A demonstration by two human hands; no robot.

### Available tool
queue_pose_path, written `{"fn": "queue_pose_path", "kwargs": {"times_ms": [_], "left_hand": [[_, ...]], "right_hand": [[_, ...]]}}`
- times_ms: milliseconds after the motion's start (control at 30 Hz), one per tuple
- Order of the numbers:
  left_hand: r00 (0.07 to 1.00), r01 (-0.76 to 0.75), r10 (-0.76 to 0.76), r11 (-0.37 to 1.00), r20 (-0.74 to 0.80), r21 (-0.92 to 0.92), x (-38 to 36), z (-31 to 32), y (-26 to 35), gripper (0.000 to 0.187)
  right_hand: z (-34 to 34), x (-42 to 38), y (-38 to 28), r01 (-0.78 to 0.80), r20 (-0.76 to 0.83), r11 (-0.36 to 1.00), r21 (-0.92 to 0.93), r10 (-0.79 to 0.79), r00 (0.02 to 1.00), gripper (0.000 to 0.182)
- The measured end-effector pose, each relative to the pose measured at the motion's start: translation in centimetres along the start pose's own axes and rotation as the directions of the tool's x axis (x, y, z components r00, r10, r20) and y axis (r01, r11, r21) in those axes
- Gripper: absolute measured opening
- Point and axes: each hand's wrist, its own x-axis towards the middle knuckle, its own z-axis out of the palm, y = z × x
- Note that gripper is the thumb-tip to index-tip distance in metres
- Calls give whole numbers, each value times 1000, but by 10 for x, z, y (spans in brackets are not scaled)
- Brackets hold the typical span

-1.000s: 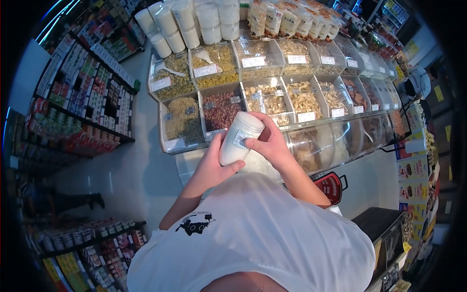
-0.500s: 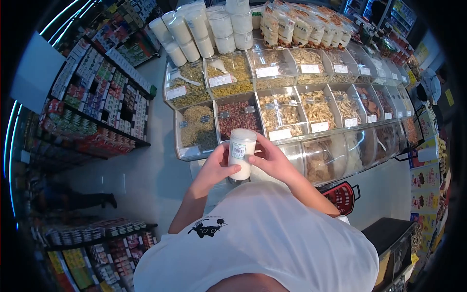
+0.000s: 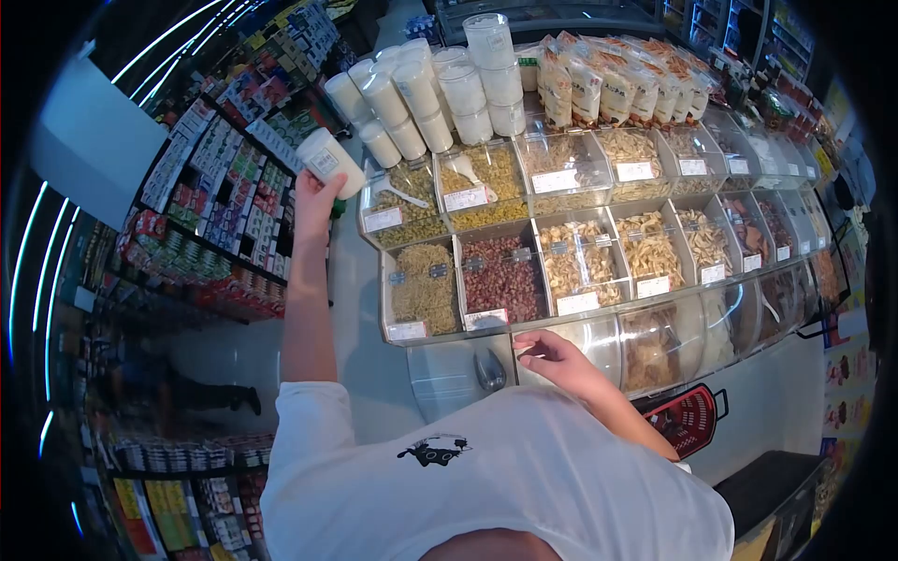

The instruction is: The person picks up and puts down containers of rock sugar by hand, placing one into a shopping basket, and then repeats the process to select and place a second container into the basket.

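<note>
A clear plastic jar of white contents (image 3: 329, 161), with a printed label, is gripped in my left hand (image 3: 318, 198) at the end of my outstretched left arm. It tilts to the left, beside the stacked white jars (image 3: 409, 89) at the back left of the bin display. My right hand (image 3: 559, 361) holds nothing; its fingers are loosely bent and apart. It hovers in front of the lower front bins, near a metal scoop (image 3: 489, 370).
Clear bins hold dark red dried goods (image 3: 499, 280), pale slices (image 3: 575, 257) and yellow-green pieces (image 3: 484, 196). Bagged goods (image 3: 586, 89) line the top. A red basket (image 3: 681, 418) is low at the right. Stocked shelves (image 3: 220, 187) stand left, with a person's leg (image 3: 220, 396) on the aisle floor.
The jar has gone from both hands in front of my chest to my left hand alone, up and left. My right hand has let go and moved lower right. The view has shifted.
</note>
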Motion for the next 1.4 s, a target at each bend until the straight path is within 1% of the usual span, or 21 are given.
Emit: {"fn": "queue_pose_path", "kwargs": {"times_ms": [100, 167, 233, 300, 333, 400, 433, 500, 533, 567, 600, 733, 833, 900, 933, 1000, 1033, 1100, 1200, 1333, 1400], "left_hand": [[999, -50, 50, 999, 8, -3, 62, -7, -2, 50], [998, -33, 31, 999, 48, 29, 100, -8, -19, 48], [999, -19, 17, 999, 42, 50, 118, 3, -20, 48], [998, -8, -2, 985, 58, 175, 144, 5, -33, 48], [998, -8, -3, 986, 61, 166, 159, 5, -46, 48], [1000, 24, -23, 989, -10, 143, 179, 7, -64, 47], [1000, 28, -27, 990, -11, 136, 184, 8, -69, 47], [998, 26, -29, 998, 56, 64, 194, 6, -80, 47], [998, 29, -32, 998, 52, 61, 200, 4, -85, 47], [993, 57, -65, 995, 101, 84, 206, 1, -90, 47], [984, 84, -99, 990, 148, 109, 207, 0, -91, 48], [986, 77, -91, 992, 141, 104, 205, 0, -95, 51], [981, 62, -69, 997, 179, 44, 206, -2, -98, 57], [985, 34, -37, 999, 171, 19, 206, 1, -100, 68], [986, 30, -32, 999, 166, 18, 205, 2, -100, 68], [992, 17, -32, 991, 121, 130, 195, 6, -98, 79], [993, 13, -28, 992, 117, 129, 189, 11, -95, 79], [990, 132, -140, 953, 10, 272, 181, 18, -91, 80], [993, 92, -111, 952, 49, 291, 186, 19, -104, 81], [995, 72, -90, 956, 52, 283, 183, 20, -107, 81], [992, 81, -97, 981, 82, 177, 181, 18, -107, 79]], "right_hand": [[-6, 5, 2, 15, -58, 1000, 14, -14, 998, 37], [-12, 9, 1, 34, -65, 999, -27, -36, 997, 37], [-17, 14, 0, 41, -96, 999, -33, -44, 994, 36], [-22, 18, 1, 37, -131, 999, -32, -41, 990, 36], [-25, 21, 3, 37, -141, 999, -28, -41, 989, 36], [-30, 24, 4, 28, -164, 999, -26, -32, 986, 38], [-32, 26, 4, 24, -179, 1000, -19, -27, 983, 39], [-36, 30, 6, 11, -188, 1000, -26, -16, 982, 39], [-37, 33, 7, 2, -194, 1000, -29, -8, 981, 39], [-38, 35, 8, -2, -191, 999, -32, -4, 982, 39], [-39, 37, 9, 2, -192, 1000, -24, -7, 981, 39], [-39, 46, 6, 10, -185, 1000, -23, -14, 983, 38], [-39, 53, 9, 13, -178, 999, -30, -19, 984, 36], [-40, 57, 13, 17, -174, 999, -44, -25, 984, 36], [-41, 58, 14, 20, -175, 998, -55, -29, 984, 36], [-40, 58, 13, 19, -170, 997, -69, -30, 985, 36], [-40, 58, 12, 14, -169, 997, -78, -27, 985, 35], [-40, 57, 13, 19, -165, 996, -88, -34, 986, 35], [-38, 54, 11, 16, -167, 995, -98, -32, 985, 36], [-40, 52, 19, 33, -184, 995, -95, -50, 982, 36], [-41, 51, 23, 36, -193, 995, -94, -54, 980, 36]]}}
